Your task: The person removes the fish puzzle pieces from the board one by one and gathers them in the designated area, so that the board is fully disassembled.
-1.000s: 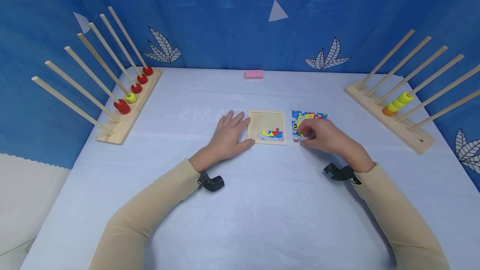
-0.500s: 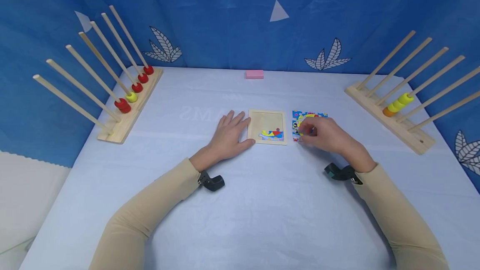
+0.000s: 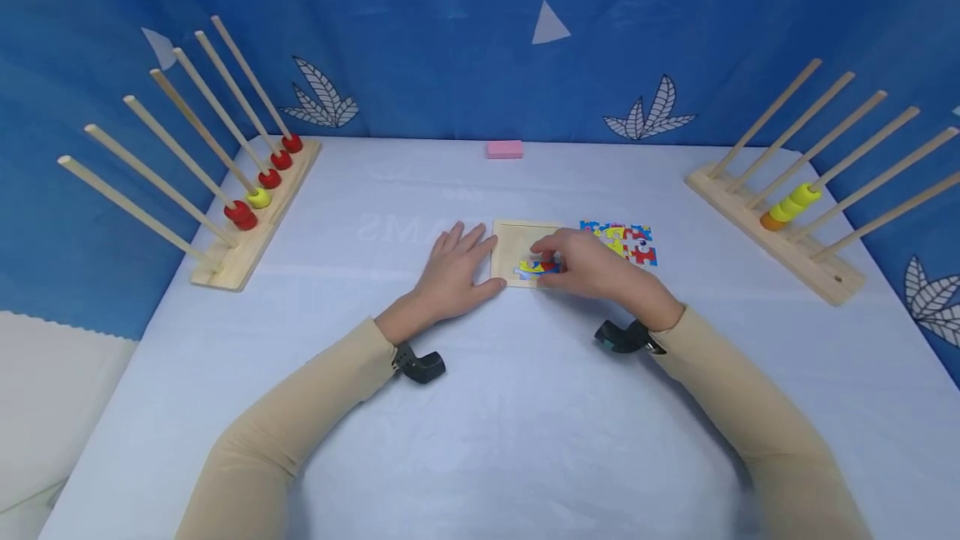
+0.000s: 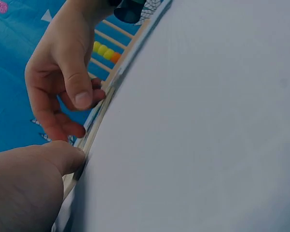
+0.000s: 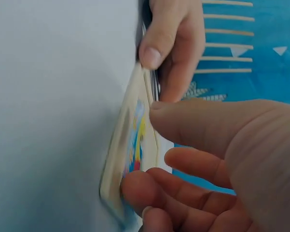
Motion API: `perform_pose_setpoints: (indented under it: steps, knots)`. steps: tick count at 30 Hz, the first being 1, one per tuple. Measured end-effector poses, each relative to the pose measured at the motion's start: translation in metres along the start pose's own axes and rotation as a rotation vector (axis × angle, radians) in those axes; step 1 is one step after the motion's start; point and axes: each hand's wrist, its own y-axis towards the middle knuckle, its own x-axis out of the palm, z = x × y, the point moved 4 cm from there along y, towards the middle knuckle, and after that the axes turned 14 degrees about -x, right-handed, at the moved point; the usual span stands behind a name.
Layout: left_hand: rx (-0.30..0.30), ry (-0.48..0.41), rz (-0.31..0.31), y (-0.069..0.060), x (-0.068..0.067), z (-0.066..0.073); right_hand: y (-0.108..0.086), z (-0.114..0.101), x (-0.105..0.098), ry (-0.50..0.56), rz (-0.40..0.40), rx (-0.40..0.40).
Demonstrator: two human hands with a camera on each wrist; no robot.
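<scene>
A shallow square wooden puzzle tray (image 3: pixel 517 233) lies mid-table, with colourful jigsaw pieces (image 3: pixel 534 270) in its lower right part. My left hand (image 3: pixel 453 269) rests flat beside it, fingers spread, thumb and fingertips touching its left edge. Over the tray's right side is my right hand (image 3: pixel 588 267), its fingers bent and its thumb apart from them in the right wrist view. Whether a small piece is between those fingertips I cannot make out. More jigsaw pieces (image 3: pixel 641 248), blue, red and yellow, lie right of the tray, partly hidden by the right hand.
A wooden peg rack (image 3: pixel 251 248) with red and yellow beads stands at the left. Another peg rack (image 3: pixel 817 271), with yellow and orange beads, stands at the right. A pink block (image 3: pixel 505 150) lies at the table's back, before the blue curtain (image 3: pixel 450 40).
My right hand has moved left from the loose jigsaw pieces to the tray, uncovering the right part of those pieces. The left hand stays at the tray's edge.
</scene>
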Motion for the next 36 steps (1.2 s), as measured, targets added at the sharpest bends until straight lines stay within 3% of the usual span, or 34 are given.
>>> perform_pose_setpoints:
  steps: [6,36]
  knots:
    - [0.007,-0.007,-0.001,-0.0004,0.0009,-0.0022,0.0108,-0.0058,0.0101,-0.028,-0.017,0.01]
    - [0.012,-0.011,0.005,-0.0006,0.0001,-0.0008,0.0039,-0.0007,0.0071,0.12,0.058,-0.042]
